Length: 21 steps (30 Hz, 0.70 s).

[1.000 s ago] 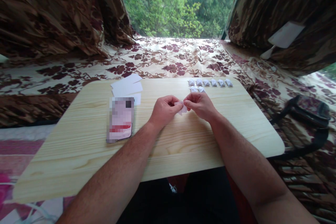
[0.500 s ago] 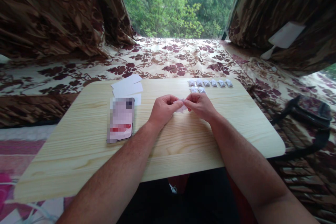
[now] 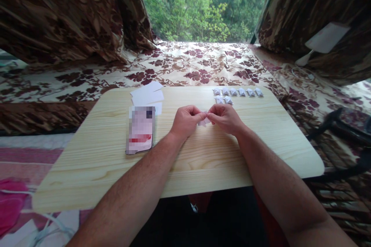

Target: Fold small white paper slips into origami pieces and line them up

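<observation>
My left hand point(image 3: 187, 120) and my right hand point(image 3: 224, 117) meet over the middle of the wooden table point(image 3: 203, 158). Between their thumbs and fingertips they pinch a small piece of folded white paper point(image 3: 203, 122), partly hidden by the fingers. Just beyond my right hand, several small folded paper pieces point(image 3: 233, 92) stand in two rows, peaked in shape. Flat white paper sheets point(image 3: 147, 93) lie overlapping at the far left of the table. Nearer to my left forearm is a phone point(image 3: 141, 129), its surface partly pixelated.
Behind the table lies a floral-covered ledge point(image 3: 197, 61) below a window between patterned curtains point(image 3: 87, 15). A white lamp point(image 3: 327, 38) stands at the back right. A dark chair point(image 3: 348, 139) is close to the table's right side. White cables point(image 3: 52, 220) and papers lie at lower left.
The whole view has shifted slightly, so table and hands appear further right. Both hands still pinch the folded paper, with only slight finger movement.
</observation>
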Tool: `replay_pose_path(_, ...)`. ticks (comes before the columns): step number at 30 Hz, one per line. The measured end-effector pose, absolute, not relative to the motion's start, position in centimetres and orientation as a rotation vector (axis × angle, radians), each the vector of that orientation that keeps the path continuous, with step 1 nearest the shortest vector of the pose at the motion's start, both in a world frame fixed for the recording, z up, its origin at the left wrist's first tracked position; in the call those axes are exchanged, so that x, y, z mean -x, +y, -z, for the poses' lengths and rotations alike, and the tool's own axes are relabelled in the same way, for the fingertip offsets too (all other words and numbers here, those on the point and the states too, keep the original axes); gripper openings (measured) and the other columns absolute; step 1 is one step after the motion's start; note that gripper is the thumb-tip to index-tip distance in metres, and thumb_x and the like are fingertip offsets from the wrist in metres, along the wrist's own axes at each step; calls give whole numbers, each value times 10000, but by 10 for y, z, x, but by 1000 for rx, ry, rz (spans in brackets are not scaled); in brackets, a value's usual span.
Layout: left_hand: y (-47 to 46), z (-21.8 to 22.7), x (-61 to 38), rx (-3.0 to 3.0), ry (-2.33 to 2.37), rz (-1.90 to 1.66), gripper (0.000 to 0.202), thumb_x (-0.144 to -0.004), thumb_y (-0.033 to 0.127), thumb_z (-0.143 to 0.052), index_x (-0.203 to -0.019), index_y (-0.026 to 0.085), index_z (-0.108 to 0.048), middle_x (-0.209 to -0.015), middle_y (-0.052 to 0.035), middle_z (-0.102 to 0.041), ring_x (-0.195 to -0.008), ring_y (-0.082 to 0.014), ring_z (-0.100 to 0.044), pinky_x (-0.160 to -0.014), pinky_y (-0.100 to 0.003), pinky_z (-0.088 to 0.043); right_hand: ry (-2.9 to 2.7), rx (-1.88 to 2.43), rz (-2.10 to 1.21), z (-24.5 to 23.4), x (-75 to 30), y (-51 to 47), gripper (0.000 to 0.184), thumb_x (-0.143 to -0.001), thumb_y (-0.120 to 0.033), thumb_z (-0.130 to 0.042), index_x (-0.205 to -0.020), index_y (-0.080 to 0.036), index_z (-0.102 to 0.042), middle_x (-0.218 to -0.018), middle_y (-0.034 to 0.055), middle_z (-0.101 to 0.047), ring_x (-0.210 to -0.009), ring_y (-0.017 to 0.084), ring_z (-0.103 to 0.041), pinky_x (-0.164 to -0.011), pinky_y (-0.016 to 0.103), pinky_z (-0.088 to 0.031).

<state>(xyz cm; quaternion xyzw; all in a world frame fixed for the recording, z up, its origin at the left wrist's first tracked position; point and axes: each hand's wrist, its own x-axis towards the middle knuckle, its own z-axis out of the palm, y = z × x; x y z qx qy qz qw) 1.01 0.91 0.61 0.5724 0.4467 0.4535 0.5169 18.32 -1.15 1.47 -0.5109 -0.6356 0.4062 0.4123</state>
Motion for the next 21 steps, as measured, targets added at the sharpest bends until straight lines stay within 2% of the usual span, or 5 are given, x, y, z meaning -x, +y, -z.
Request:
replay_pose_path(5, 10, -6, -10, -1394, 1090, -1071, 311, -651, 375, -831, -609, 147, -625, -579, 17, -579, -547, -90, -471, -530, -233, -360, -1619, 1290, -987, -13, -183, -11, 233, -807, -365, -667, -698, -161, -635, -578, -6, -597, -535, 113, -490, -502, 246, -342)
replay_pose_path(10, 11, -4, -10, -1380, 1042, -1066, 274, -650, 356, -829, -692, 143, -662, -664, -3, -639, -603, -109, -533, -579, -241, -408, -1617, 1301, -983, -13, -184, -10, 225, -804, -348, -667, -688, -160, -628, -566, -13, -580, -525, 108, -470, -492, 247, -314)
replay_pose_path(21, 13, -2, -8, -1395, 1070, -1039, 320, -626, 401, -849, -650, 145, -659, -657, -14, -657, -597, -111, -537, -579, -244, -405, -1649, 1332, -963, -15, -183, -12, 223, -792, -349, -662, -678, -161, -627, -560, -17, -573, -521, 103, -449, -484, 245, -289)
